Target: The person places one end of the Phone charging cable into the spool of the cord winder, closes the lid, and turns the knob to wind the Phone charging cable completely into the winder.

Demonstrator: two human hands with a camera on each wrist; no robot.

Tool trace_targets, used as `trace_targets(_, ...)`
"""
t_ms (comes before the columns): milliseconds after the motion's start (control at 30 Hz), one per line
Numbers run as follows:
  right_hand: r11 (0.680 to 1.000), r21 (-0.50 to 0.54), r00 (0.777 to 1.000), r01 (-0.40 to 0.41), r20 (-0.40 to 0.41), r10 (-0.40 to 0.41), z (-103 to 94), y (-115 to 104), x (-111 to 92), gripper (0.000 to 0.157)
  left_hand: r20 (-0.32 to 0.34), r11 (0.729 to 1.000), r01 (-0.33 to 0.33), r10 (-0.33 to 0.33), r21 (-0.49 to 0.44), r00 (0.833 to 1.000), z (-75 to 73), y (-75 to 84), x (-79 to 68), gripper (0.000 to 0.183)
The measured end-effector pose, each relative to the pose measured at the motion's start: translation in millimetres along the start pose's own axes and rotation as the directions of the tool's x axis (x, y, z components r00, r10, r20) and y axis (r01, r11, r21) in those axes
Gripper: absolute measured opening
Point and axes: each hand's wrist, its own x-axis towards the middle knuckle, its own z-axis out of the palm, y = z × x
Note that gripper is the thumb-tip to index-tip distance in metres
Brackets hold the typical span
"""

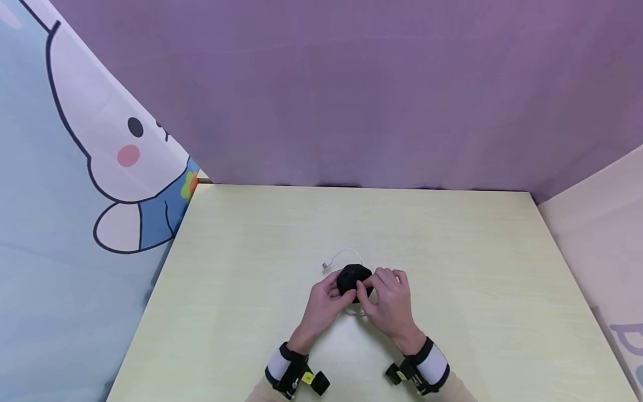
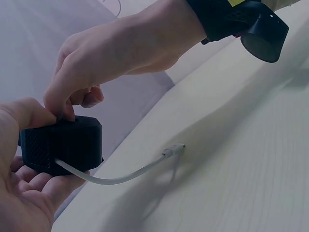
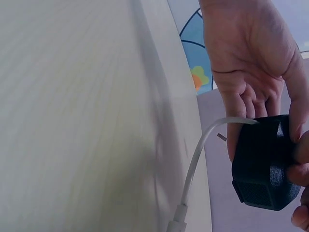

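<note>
A small black faceted case (image 1: 353, 275) is held above the table by both hands, with white cable coming out of it. In the left wrist view, my left hand (image 1: 325, 304) grips the case (image 2: 82, 145), thumb on top and fingers underneath. With curled fingers, my right hand (image 1: 390, 301) pinches at the case's top edge; its fingertips partly hide that spot. A white cable (image 2: 116, 181) runs from the case's side to a pale plug (image 2: 173, 151). Beyond the case in the head view, another cable length ends in a white USB plug (image 1: 327, 263).
The pale wooden table (image 1: 241, 251) spreads around the hands. A purple cloth (image 1: 351, 100) hangs behind its far edge, and a blue cartoon-printed cloth (image 1: 60, 290) at the left. Each wrist wears a strapped black camera (image 1: 320, 383).
</note>
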Motion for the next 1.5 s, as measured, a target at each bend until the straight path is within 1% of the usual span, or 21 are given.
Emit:
trace_targets(133,0.999,0.010,0.999,-0.032,-0.011,0.032,0.8,-1.7,0.2,0.016,-0.008,1.000,0.012,-0.012,-0.024,1.000,0.9,-1.2,0.3,0.048)
trace_targets(233,0.999,0.014,0.999,-0.049,-0.023,0.050,1.5,-2.8,0.2,0.017,-0.009,0.999,0.003,-0.003,-0.033,1.000,1.3,-2.7,0.1,0.048)
trace_targets(333,0.998,0.014,0.997,-0.064,-0.030,0.065,2.4,-3.7,-0.3,0.017,-0.011,0.999,-0.012,0.011,-0.030,1.000,1.6,-4.1,-0.1,0.048)
trace_targets(600,0.995,0.017,0.995,-0.096,-0.037,0.097,4.8,-5.3,-1.7,0.020,-0.012,1.000,-0.021,0.021,-0.019,1.000,1.9,-4.3,-0.3,0.048)
trace_targets(800,0.992,0.016,0.992,-0.122,-0.028,0.122,4.9,-6.7,-1.4,0.021,-0.017,1.000,-0.028,0.028,-0.006,0.999,2.0,-3.1,-0.2,0.048)
trace_targets(900,0.992,0.006,0.992,-0.123,-0.021,0.123,4.6,-6.4,-1.2,0.021,-0.017,0.999,-0.031,0.031,-0.010,0.999,2.1,-2.9,0.0,0.047)
trace_targets(1033,0.995,-0.022,0.995,-0.098,-0.009,0.097,4.0,-4.4,-1.4,0.019,-0.018,1.000,-0.019,0.019,-0.020,1.000,2.0,-2.5,0.8,0.047)
trace_targets(1167,0.998,-0.037,0.998,-0.056,-0.003,0.056,2.6,-1.5,-1.4,0.017,-0.022,1.000,-0.004,0.004,-0.010,1.000,1.4,-1.5,1.1,0.047)
trace_targets(1267,1.000,-0.006,1.000,-0.018,0.015,0.018,0.7,1.0,-0.4,0.013,-0.031,1.000,-0.009,0.009,-0.004,0.999,0.5,-1.5,1.1,0.047)
trace_targets(1367,0.998,0.041,0.998,0.038,0.057,-0.041,-1.9,4.1,0.7,0.009,-0.030,1.000,-0.014,0.014,-0.020,0.999,-0.4,-2.8,1.3,0.045)
trace_targets(1500,0.990,0.081,0.986,0.114,0.113,-0.123,-6.1,9.9,1.5,0.013,-0.012,0.999,-0.009,0.009,-0.044,1.000,-1.4,-3.9,2.0,0.046)
